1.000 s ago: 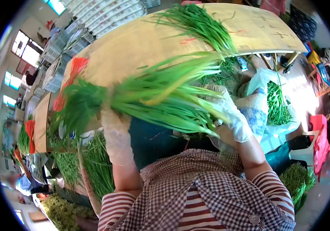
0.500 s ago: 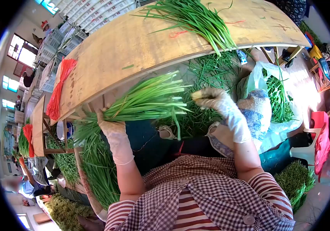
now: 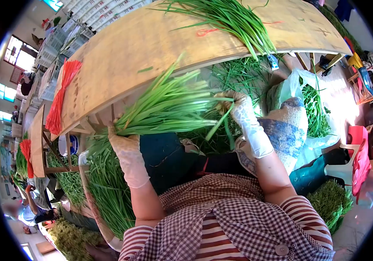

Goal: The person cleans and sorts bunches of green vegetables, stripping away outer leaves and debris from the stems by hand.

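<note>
My left hand [image 3: 124, 148], in a pale glove, is closed around a loose bunch of garlic chives [image 3: 169, 106] held above my lap. Their cut ends fan out to the right, smeared a little by motion. At those ends my right hand [image 3: 242, 112], also gloved, has its fingers pinched on a chive stalk, while a few bent stalks hang below it. Beneath my left hand, a big heap of chives [image 3: 108, 187] fills a container with a pale rim. Another bunch of chives [image 3: 234, 24] lies on the wooden table [image 3: 121, 56] in front of me.
Red ties [image 3: 64, 95] hang at the table's left edge, and a red strip [image 3: 206, 32] lies near the bunch. Leaf scraps [image 3: 238, 78] litter the floor. On the right stand a plastic bag of greens [image 3: 314, 108] and a pale chair [image 3: 345, 167]. Another person [image 3: 27, 211] works far left.
My right hand has come in to the chive ends and now pinches a stalk. The bunch has shifted and fanned upward in my left hand.
</note>
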Demonstrator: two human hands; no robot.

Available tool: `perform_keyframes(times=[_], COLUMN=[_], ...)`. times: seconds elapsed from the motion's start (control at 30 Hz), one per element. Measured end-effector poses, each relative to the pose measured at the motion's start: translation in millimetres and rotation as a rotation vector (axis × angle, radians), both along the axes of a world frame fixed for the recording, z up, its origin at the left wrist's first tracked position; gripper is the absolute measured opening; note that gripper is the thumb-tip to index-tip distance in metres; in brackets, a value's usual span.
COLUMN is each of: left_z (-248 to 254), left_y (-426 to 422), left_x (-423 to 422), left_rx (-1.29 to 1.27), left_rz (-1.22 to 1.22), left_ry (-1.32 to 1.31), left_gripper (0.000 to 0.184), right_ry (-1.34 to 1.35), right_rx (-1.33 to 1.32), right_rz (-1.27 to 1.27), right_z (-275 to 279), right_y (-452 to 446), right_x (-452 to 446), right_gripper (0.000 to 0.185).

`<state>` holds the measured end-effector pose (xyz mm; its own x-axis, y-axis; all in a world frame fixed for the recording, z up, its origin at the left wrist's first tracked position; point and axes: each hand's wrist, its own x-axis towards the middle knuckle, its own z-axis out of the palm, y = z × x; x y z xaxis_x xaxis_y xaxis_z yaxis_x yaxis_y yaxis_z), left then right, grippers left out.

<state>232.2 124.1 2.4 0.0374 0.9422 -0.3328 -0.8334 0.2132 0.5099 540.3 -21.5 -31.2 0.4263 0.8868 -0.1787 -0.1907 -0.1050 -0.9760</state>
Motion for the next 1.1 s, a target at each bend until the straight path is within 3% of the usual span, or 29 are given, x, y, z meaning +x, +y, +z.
perform_keyframes(times=[0.03, 0.1, 0.17, 0.2, 0.23, 0.3, 0.37, 0.4, 0.47, 0.53, 0.67, 0.73, 0.8, 0.87, 0.9, 1.0, 1.07, 1.1], left_z=[-1, 0, -3, -4, 1, 3, 1, 3, 7, 1, 2, 0, 0, -2, -2, 3, -2, -3], left_y=[-1, -4, 4, 6, 6, 7, 9, 8, 0, -5, -10, -11, -13, -14, -14, -7, 1, 3], left_x=[1, 2, -23, -34, -36, -38, -39, -36, -26, -19, -9, -9, -7, -4, -3, -18, -44, -52], left_rx=[-0.027, -0.077, -0.05, -0.035, -0.014, 0.012, 0.024, 0.028, 0.03, 0.086, 0.07, 0.093, 0.129, 0.084, 0.062, 0.015, -0.014, -0.017], left_rz=[0.014, 0.033, 0.001, -0.015, 0.006, -0.015, -0.003, -0.001, -0.003, -0.08, -0.067, -0.091, -0.144, -0.123, -0.113, -0.076, -0.061, -0.084], left_ry=[0.008, 0.027, 0.011, 0.0, 0.002, -0.009, 0.0, 0.011, 0.042, -0.022, -0.018, -0.036, -0.069, -0.042, -0.028, 0.037, 0.029, 0.042], left_gripper=[0.028, 0.026, 0.026, 0.026, 0.026, 0.027, 0.027, 0.027, 0.027, 0.027, 0.028, 0.029, 0.029, 0.029, 0.028, 0.028, 0.035, 0.038], right_ry=[-0.045, -0.255, -0.134, 0.091, 0.244, -0.484, -0.301, -0.009, -0.181, -0.182, 0.094, 0.046, -0.184, -0.287, -0.654, -0.029, -0.822, -1.019], right_rx=[-0.058, 0.082, 0.235, 0.318, 0.198, 0.277, 0.215, 0.205, 0.228, -0.01, 0.011, -0.044, 0.117, -0.085, 0.204, 0.11, -0.183, -0.2], right_rz=[-0.003, -0.312, -0.513, -0.551, -0.387, -0.257, -0.072, -0.056, -0.033, 0.195, 0.312, 0.333, 0.325, 0.421, 0.316, -0.062, -0.215, -0.178], right_z=[-4, -34, -56, -60, -46, -19, 34, 47, 77, 85, 68, 72, 57, 59, 44, 20, 19, 23], right_y=[-1, 5, 4, -2, -11, -10, -14, -17, -17, -17, -9, -8, -6, -1, 0, 2, -3, -8], right_x=[8, 25, 64, 88, 91, 66, 24, 13, -9, -26, -43, -49, -56, -64, -63, -34, 10, 23], right_gripper=[0.021, 0.017, 0.014, 0.013, 0.017, 0.023, 0.034, 0.033, 0.031, 0.028, 0.028, 0.032, 0.039, 0.034, 0.025, 0.018, 0.019, 0.025])
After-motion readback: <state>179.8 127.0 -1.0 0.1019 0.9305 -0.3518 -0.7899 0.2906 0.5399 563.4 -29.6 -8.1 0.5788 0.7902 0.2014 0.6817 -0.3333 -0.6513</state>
